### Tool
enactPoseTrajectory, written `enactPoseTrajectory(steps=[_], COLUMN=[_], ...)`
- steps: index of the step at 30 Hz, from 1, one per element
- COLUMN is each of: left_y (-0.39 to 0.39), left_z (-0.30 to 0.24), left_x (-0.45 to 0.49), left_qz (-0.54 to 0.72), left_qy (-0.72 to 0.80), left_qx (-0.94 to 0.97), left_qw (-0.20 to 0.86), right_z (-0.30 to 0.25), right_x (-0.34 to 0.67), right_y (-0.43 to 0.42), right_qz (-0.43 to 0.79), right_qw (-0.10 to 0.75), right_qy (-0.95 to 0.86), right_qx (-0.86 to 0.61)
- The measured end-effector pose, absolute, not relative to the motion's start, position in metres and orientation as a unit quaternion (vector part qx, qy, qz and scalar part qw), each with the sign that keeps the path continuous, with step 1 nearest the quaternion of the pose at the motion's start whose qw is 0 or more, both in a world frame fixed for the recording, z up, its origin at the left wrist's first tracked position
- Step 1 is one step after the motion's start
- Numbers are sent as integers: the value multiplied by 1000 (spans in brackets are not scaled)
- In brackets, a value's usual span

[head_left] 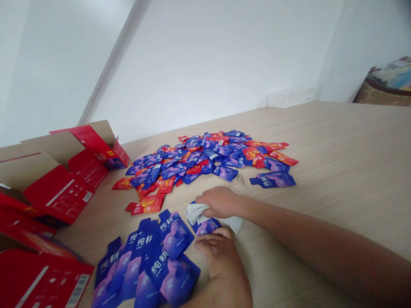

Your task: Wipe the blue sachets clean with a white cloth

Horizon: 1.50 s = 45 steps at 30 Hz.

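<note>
A white cloth [235,223] is bunched in my right hand [221,201], whose fingers are closed round it. The cloth lies against a blue-and-purple sachet [207,226] and covers part of its upper face. My left hand [218,248] grips that sachet at its near end, fingers curled at the edge. Just left of my hands, several blue sachets [173,235] overlap in a loose stack with their spouts pointing away from me. Beyond the hands spreads a heap of mixed blue and red-orange sachets [195,159].
Open red cartons [61,192] line the left side of the wooden table [337,171]. One blue sachet [272,180] lies apart, right of the heap, and a red one [147,204] at its near left. A clear box [282,99] stands by the back wall.
</note>
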<state>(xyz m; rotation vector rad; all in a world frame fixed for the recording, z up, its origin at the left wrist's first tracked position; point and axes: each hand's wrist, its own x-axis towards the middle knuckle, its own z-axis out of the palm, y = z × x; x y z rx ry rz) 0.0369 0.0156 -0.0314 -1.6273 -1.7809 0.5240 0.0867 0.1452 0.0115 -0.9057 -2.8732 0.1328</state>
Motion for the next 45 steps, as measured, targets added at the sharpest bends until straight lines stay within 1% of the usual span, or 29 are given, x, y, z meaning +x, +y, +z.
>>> enactPoseTrajectory(steps=[5, 8, 10, 13, 15, 17, 22, 24, 28, 31, 35, 37, 45], left_y=[17, 20, 21, 20, 19, 18, 17, 18, 18, 19, 20, 20, 17], left_z=[-34, -37, -38, -38, -36, -35, -32, -33, -36, -39, -39, -37, -30], left_x=[36, 34, 33, 33, 34, 35, 36, 37, 37, 36, 35, 35, 37], left_qz=[170, 139, 134, 134, 134, 141, 204, 218, 217, 207, 198, 197, 197], left_qy=[-703, -724, -731, -732, -732, -726, -686, -680, -675, -676, -678, -679, -688], left_qx=[-629, -631, -628, -627, -626, -626, -618, -616, -614, -608, -616, -620, -625], left_qw=[286, 243, 231, 231, 233, 246, 325, 333, 347, 362, 348, 339, 311], right_z=[23, 29, 29, 24, 19, 14, 9, 10, 20, 27, 26, 22, 11], right_x=[89, 83, 79, 75, 76, 78, 88, 91, 91, 86, 79, 78, 90], right_y=[143, 133, 126, 123, 126, 132, 149, 152, 147, 136, 125, 126, 150], right_qz=[41, 46, 59, 81, 89, 88, 63, 51, 34, 43, 73, 82, 51], right_qw=[77, 85, 61, 21, 18, 28, 55, 56, 71, 83, 40, 19, 43], right_qy=[-944, -956, -966, -971, -969, -964, -948, -942, -944, -951, -970, -971, -947], right_qx=[-319, -277, -243, -222, -231, -248, -308, -326, -321, -293, -230, -225, -313])
